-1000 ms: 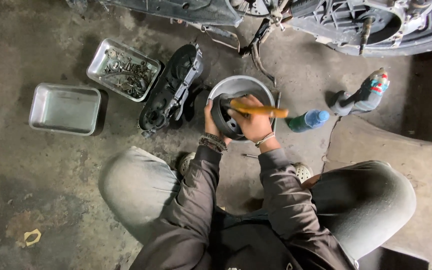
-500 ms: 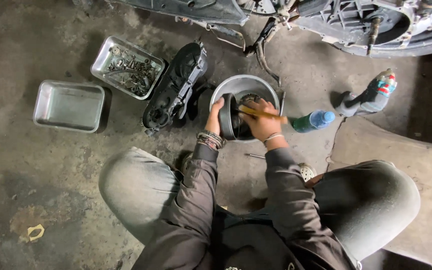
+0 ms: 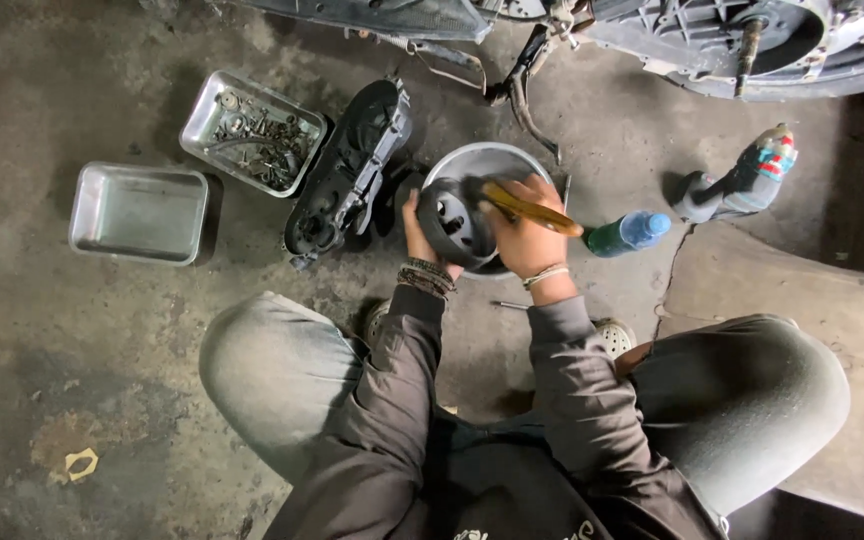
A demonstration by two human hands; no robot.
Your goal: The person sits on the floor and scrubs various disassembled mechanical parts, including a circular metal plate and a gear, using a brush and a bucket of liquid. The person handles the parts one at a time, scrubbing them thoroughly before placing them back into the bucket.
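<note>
I squat over a round metal basin (image 3: 497, 155) on the concrete floor. My left hand (image 3: 414, 232) grips the rim of a dark round drum-shaped engine part (image 3: 455, 220), held tilted over the basin with its holed face towards me. My right hand (image 3: 522, 235) holds a brush with a yellow wooden handle (image 3: 537, 210); its head rests against the part's upper edge. Bracelets sit on both wrists.
A black engine cover (image 3: 347, 170) lies left of the basin. Further left are a metal tray of bolts and small parts (image 3: 252, 132) and an empty metal tray (image 3: 139, 213). A blue-capped bottle (image 3: 627, 233) and a power tool (image 3: 742, 185) lie right. A scooter's underside (image 3: 712, 40) spans the top.
The drum part has turned from edge-on to its face towards me. My right hand with the brush has moved up from inside the part to its upper edge.
</note>
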